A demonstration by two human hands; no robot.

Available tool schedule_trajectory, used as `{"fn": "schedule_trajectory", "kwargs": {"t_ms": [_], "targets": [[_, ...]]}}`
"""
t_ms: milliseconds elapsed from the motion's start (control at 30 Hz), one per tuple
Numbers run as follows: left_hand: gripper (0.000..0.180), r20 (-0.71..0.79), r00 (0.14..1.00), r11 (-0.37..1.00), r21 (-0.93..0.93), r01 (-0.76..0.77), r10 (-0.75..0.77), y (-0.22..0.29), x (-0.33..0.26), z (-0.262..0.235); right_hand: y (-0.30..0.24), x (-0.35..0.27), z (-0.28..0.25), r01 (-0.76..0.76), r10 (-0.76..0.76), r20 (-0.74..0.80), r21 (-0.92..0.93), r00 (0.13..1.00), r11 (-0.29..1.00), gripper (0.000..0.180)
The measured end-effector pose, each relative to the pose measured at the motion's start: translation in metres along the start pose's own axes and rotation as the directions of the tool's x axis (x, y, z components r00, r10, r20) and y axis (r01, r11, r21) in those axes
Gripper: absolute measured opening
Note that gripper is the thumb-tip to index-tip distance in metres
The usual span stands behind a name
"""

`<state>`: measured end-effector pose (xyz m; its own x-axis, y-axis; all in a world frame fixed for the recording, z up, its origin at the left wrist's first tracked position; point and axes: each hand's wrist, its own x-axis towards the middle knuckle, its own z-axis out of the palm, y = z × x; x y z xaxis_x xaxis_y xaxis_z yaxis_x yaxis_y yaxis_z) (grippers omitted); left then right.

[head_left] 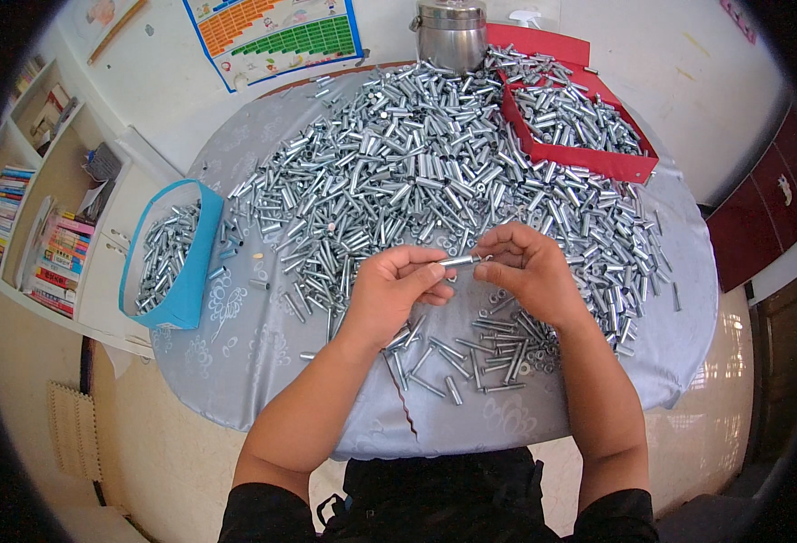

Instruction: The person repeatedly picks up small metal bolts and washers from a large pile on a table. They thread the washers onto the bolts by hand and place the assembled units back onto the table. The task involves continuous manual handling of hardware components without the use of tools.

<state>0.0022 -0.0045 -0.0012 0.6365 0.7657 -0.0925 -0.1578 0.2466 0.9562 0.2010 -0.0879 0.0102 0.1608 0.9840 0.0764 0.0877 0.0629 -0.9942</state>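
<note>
Over the middle of the table, my left hand (402,279) pinches a silver sleeve anchor bolt (457,261) between thumb and fingers. The bolt lies nearly level and points right. At its right end, my right hand (530,273) has thumb and fingertips closed around a small shiny ring-like piece; its exact kind is too small to tell. Below the hands lie loose bolts (505,348), some with rings on them, and small washers (543,360). A large heap of metal sleeves and bolts (407,154) spreads out beyond both hands.
A blue bin (201,262) with metal pieces stands at the left edge of the round table (227,380). At the back right sits a red box (588,161) full of sleeves, beside a steel pot (453,38). A bookshelf (28,262) is on the far left.
</note>
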Motion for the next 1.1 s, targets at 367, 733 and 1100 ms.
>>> {"fn": "schedule_trajectory", "kwargs": {"t_ms": [367,733,1100], "targets": [[0.030,0.087,0.995,0.995,0.086,0.051,-0.058,-0.004,-0.001,0.002,-0.002,-0.001,0.000,-0.029,0.027,0.023,0.059,0.999,0.998,0.017],[0.026,-0.135,0.990,0.999,0.015,-0.040,0.042,0.005,0.001,0.000,0.004,0.005,-0.021,0.033,-0.204,-0.367,-0.422,0.907,0.906,0.013],[0.024,-0.130,0.990,0.999,0.017,-0.049,0.050,0.003,0.001,-0.001,0.006,-0.002,-0.041,0.055,-0.199,-0.058,-0.854,0.978,0.517,0.013]]}}
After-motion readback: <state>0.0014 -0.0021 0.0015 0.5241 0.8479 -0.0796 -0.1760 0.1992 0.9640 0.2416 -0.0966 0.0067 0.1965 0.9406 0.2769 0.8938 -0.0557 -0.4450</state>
